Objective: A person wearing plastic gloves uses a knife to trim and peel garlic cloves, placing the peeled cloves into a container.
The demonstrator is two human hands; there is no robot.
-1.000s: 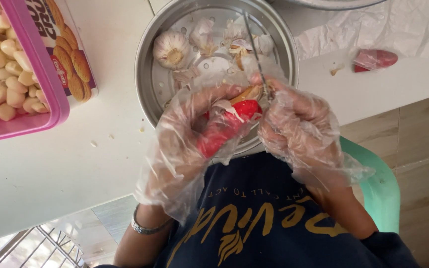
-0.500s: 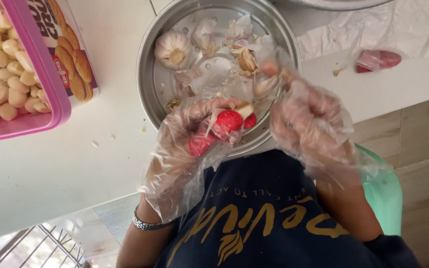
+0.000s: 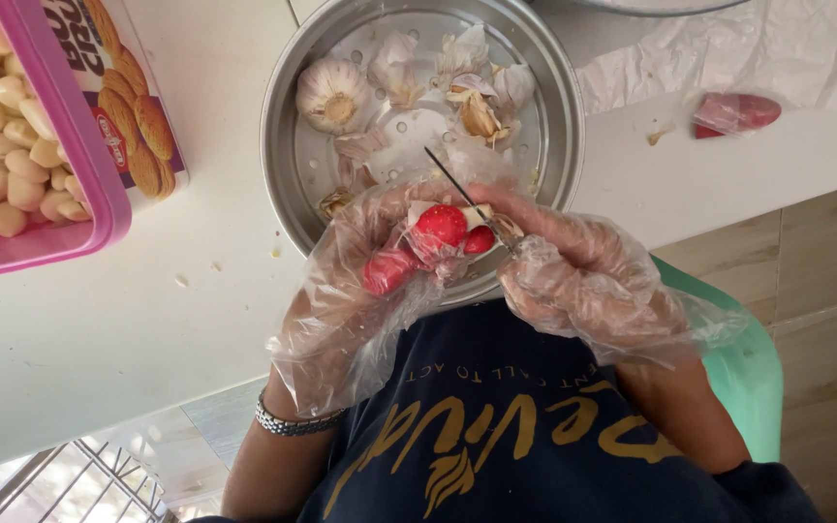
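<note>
Peeling seems under way: a garlic clove sits pinched in the fingers of the gloved left hand, just over the near rim of a round metal tray. The gloved right hand is closed around a small knife, its thin blade touching the clove. A whole garlic bulb and loose skins lie in the tray on a white table. Further left, a pink tub holds peeled cloves.

Knife handle hidden inside right hand grip
</note>
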